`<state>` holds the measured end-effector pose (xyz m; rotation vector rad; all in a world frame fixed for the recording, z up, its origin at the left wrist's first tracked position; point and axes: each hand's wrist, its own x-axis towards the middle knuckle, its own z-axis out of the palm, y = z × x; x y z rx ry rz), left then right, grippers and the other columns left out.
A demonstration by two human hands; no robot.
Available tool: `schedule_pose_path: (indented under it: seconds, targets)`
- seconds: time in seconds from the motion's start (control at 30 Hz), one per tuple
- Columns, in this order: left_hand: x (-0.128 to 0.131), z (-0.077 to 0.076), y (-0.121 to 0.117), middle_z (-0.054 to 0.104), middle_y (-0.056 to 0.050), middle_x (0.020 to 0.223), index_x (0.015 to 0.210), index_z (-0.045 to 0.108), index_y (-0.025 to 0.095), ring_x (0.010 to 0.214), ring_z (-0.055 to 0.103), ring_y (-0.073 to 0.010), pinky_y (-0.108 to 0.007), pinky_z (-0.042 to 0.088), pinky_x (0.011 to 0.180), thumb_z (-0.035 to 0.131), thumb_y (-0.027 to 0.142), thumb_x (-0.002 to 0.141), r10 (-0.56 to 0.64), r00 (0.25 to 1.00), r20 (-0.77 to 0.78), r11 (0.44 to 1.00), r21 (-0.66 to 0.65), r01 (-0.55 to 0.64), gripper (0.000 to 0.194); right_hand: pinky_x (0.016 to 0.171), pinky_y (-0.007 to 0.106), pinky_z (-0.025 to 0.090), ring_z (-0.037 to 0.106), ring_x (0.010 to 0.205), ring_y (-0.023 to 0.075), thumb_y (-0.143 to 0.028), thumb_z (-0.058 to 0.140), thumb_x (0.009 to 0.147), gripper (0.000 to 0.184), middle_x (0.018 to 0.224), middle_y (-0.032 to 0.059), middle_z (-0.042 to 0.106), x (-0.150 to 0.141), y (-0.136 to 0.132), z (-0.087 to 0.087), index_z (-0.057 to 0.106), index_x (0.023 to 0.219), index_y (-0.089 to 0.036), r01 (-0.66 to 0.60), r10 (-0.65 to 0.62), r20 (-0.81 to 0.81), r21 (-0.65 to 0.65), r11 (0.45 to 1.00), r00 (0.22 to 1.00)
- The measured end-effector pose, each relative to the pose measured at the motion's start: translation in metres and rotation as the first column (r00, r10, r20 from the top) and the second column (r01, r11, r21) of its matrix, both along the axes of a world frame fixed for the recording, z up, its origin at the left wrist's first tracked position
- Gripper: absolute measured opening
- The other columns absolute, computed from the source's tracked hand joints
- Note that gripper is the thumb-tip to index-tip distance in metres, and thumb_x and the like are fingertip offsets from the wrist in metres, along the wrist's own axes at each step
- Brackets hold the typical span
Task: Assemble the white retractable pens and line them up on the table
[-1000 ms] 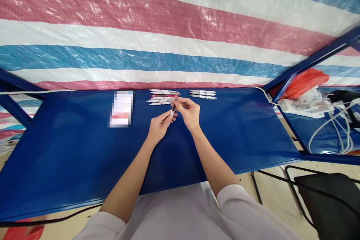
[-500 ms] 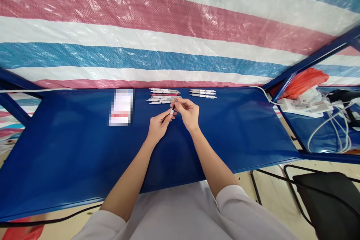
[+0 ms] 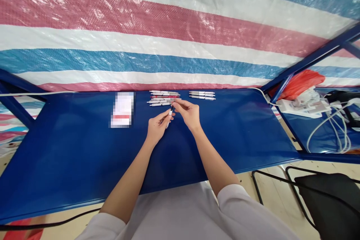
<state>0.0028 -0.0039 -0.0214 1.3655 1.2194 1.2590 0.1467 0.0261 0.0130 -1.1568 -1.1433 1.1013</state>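
Note:
My left hand [image 3: 157, 127] is closed around a white pen [image 3: 170, 113], which is tilted with its dark upper part pointing away from me. My right hand [image 3: 190, 115] pinches at that dark end; the fingers hide the tip, so I cannot tell whether a separate part is held there. Just beyond my hands lies a group of several white and grey pens [image 3: 160, 92] with a red pen [image 3: 161, 96] among them. Farther right is a smaller row of white and grey pens [image 3: 201, 95].
A blurred white rectangular item [image 3: 122, 109] lies on the blue table [image 3: 225, 138], left of the pens. Striped sheeting [image 3: 168, 26] hangs behind. On the right are a red plastic bag [image 3: 303, 84], a power strip [image 3: 298, 108], white cables [image 3: 344, 135] and a black chair [image 3: 332, 198].
Both hands stay together on the pen, shifted slightly to the left. The pen's white lower end now shows below my left fingers. The camera view has tilted slightly.

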Motion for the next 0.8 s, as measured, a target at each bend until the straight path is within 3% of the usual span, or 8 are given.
schedule_pose_path:
  seconds: [0.23,0.33,0.4,0.47,0.57,0.67,0.8]
  targets:
    - [-0.002,0.005,0.001,0.076,-0.008,0.097,0.115,0.07,0.016,0.079,0.071,-0.0193,-0.033,0.06,0.071,0.068,0.042,0.083,0.022,0.997,0.074,0.999,-0.042,-0.019,0.041,0.076,0.035,0.062,0.073,0.092,0.0239,-0.046,0.07,0.078,0.033,0.098,0.0017,0.077,0.017,0.01,0.001,0.075,0.102,-0.023,-0.038,0.037,0.115,0.011,0.999,0.993]
    - [-0.005,0.006,0.002,0.076,-0.008,0.098,0.115,0.07,0.017,0.079,0.071,-0.0191,-0.033,0.06,0.071,0.069,0.042,0.083,0.029,0.996,0.085,0.998,-0.06,-0.024,0.041,0.085,0.035,0.059,0.072,0.096,0.022,-0.042,0.066,0.084,0.028,0.102,0.0005,0.077,0.028,0.017,-0.004,0.075,0.104,-0.026,-0.072,0.038,0.335,0.09,0.993,0.941]
    - [-0.008,0.006,0.003,0.076,-0.008,0.098,0.115,0.069,0.017,0.08,0.071,-0.0189,-0.033,0.06,0.072,0.068,0.041,0.083,0.022,0.996,0.089,0.998,-0.061,-0.017,0.04,0.086,0.033,0.057,0.072,0.098,0.0206,-0.038,0.061,0.088,0.025,0.108,-0.0003,0.076,0.035,0.02,-0.006,0.073,0.108,-0.028,-0.131,0.038,0.558,0.128,0.983,0.829]
    - [-0.011,0.006,0.004,0.076,-0.008,0.098,0.115,0.069,0.017,0.08,0.071,-0.0187,-0.033,0.06,0.073,0.069,0.041,0.083,0.025,0.995,0.094,0.998,-0.061,-0.019,0.04,0.085,0.032,0.055,0.07,0.101,0.0199,-0.034,0.056,0.092,0.025,0.113,-0.0006,0.074,0.04,0.023,-0.008,0.072,0.11,-0.029,-0.207,0.021,0.753,0.153,0.966,0.657]
    - [-0.015,0.007,0.006,0.076,-0.009,0.098,0.114,0.069,0.016,0.08,0.071,-0.0188,-0.034,0.059,0.073,0.07,0.04,0.083,0.039,0.994,0.098,0.997,-0.068,-0.033,0.04,0.082,0.029,0.053,0.067,0.108,0.0189,-0.03,0.048,0.096,0.028,0.117,-0.0011,0.073,0.042,0.027,-0.009,0.071,0.113,-0.03,-0.323,0.003,0.903,0.15,0.935,0.429]
    - [-0.017,0.007,0.006,0.076,-0.009,0.098,0.114,0.069,0.016,0.08,0.071,-0.019,-0.034,0.059,0.073,0.07,0.04,0.082,0.041,0.994,0.103,0.997,-0.076,-0.033,0.04,0.075,0.026,0.051,0.065,0.109,0.0175,-0.028,0.045,0.097,0.03,0.119,-0.002,0.072,0.041,0.03,-0.011,0.07,0.113,-0.031,-0.377,0.012,0.952,0.11,0.92,0.306]
    - [-0.018,0.005,0.005,0.076,-0.009,0.099,0.114,0.069,0.017,0.08,0.071,-0.019,-0.035,0.059,0.075,0.07,0.041,0.082,0.035,0.993,0.112,0.996,-0.083,-0.026,0.04,0.069,0.026,0.047,0.064,0.107,0.0174,-0.026,0.043,0.097,0.031,0.12,-0.0034,0.071,0.041,0.033,-0.016,0.069,0.113,-0.032,-0.391,0.003,0.975,0.087,0.916,0.222]
